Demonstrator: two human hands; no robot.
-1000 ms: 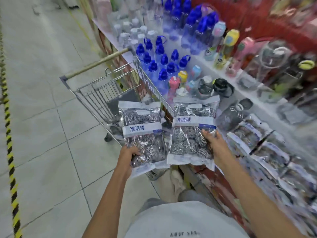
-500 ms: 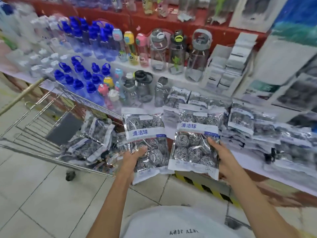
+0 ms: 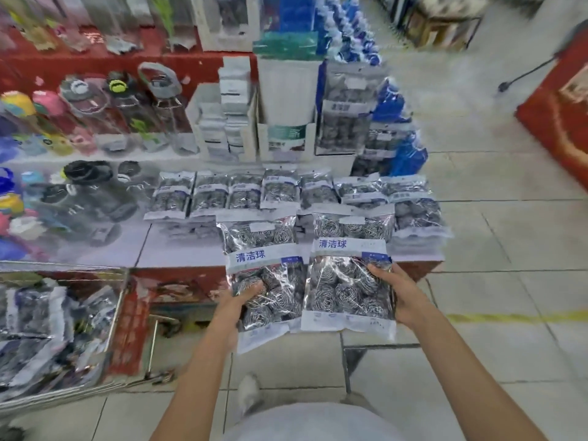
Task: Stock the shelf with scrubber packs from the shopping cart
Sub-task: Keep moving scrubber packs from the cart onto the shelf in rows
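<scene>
- Two scrubber packs are held up, one gripped low by the left hand (image 3: 237,305) and one by the right hand (image 3: 402,296)
- The view has swung from the cart (image 3: 57,329) to the shelf (image 3: 178,249), so placing comes next
- Far bottles (image 3: 105,109) look blurry

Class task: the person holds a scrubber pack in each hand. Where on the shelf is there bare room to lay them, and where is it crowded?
Bare white shelf lies in front of the row of scrubber packs, left of the left hand's pack, right of the dark bottles. The right end is crowded with stacked packs.
</scene>
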